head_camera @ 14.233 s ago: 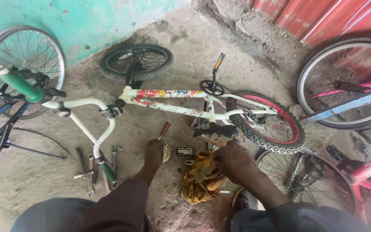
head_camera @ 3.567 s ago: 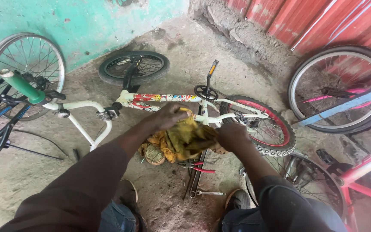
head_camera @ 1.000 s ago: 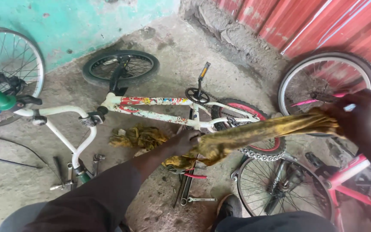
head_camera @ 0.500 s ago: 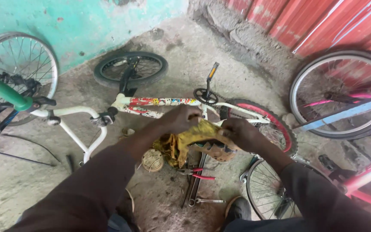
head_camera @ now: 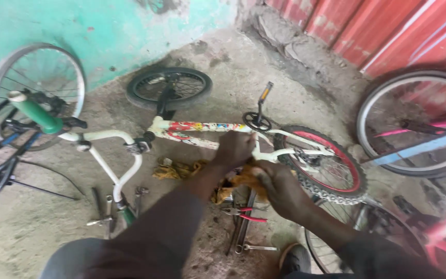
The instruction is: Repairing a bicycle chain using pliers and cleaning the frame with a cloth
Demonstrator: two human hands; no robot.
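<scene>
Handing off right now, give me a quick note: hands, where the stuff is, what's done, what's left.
Left hand grips the small white bike frame lying on the ground.
Right hand presses a yellow rag under the frame.
A second rag lies left of the hands; red-handled pliers and wrenches sit just below them.
Done: cannot tell.
Left: frame looks grimy; wiping seems unfinished.

We note a rough concrete floor [head_camera: 264, 67], dusty and stained. A turquoise painted wall [head_camera: 78, 26] stands behind, a red corrugated metal sheet [head_camera: 388, 31] on the right. Daylight is soft, even.
</scene>
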